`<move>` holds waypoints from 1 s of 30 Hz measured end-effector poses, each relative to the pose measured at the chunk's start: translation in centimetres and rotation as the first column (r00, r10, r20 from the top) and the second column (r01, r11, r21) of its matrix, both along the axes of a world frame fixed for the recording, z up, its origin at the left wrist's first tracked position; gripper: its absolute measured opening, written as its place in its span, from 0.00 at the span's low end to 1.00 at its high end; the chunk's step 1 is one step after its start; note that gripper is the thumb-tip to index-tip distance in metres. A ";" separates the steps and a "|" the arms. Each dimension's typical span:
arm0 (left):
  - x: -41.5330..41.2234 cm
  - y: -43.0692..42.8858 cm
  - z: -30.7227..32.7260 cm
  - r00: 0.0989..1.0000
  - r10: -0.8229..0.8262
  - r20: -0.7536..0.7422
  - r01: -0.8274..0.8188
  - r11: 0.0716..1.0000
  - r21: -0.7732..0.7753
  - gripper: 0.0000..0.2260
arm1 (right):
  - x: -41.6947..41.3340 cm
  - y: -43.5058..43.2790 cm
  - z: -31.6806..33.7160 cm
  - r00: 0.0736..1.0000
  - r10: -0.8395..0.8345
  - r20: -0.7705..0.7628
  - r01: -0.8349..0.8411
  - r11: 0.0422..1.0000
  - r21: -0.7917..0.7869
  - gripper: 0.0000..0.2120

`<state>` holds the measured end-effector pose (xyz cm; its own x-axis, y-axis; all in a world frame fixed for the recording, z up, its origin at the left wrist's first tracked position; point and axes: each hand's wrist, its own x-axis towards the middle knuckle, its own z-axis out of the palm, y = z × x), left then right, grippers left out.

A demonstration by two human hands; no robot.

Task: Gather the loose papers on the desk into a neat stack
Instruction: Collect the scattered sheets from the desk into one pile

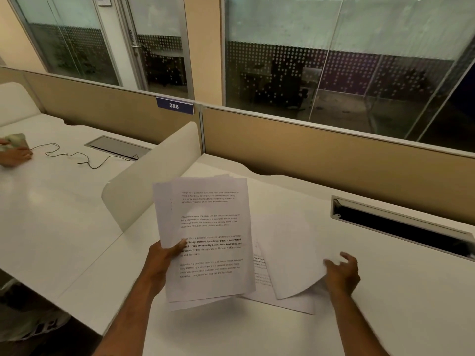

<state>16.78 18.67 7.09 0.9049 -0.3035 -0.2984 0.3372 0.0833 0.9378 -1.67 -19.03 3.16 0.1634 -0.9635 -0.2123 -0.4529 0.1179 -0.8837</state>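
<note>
My left hand (164, 260) grips a bundle of several printed sheets (208, 227) by its left edge and holds it tilted above the white desk (385, 304). To the right, my right hand (341, 273) pinches the lifted, curling edge of a blank-side-up sheet (290, 253). Under that sheet a printed page (264, 291) lies flat on the desk, partly covered by the bundle and the lifted sheet.
A white curved divider (154, 176) separates this desk from the neighbouring one on the left. An open cable slot (401, 224) runs along the back right. On the left desk lie a thin cable (77, 156), a closed hatch (118, 147) and another person's hand (15, 155).
</note>
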 end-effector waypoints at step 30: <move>0.0 -0.6 -1.1 1.000 -0.010 -0.025 0.009 1.000 -0.004 0.21 | -4.8 -0.9 -3.9 0.717 0.172 -0.676 -0.156 0.984 0.085 0.34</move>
<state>16.80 18.04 5.96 0.8941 -0.3133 -0.3199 0.3616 0.0838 0.9286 -6.50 -19.97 -0.79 0.1229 -0.9294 -0.3480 -0.9437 -0.0009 -0.3308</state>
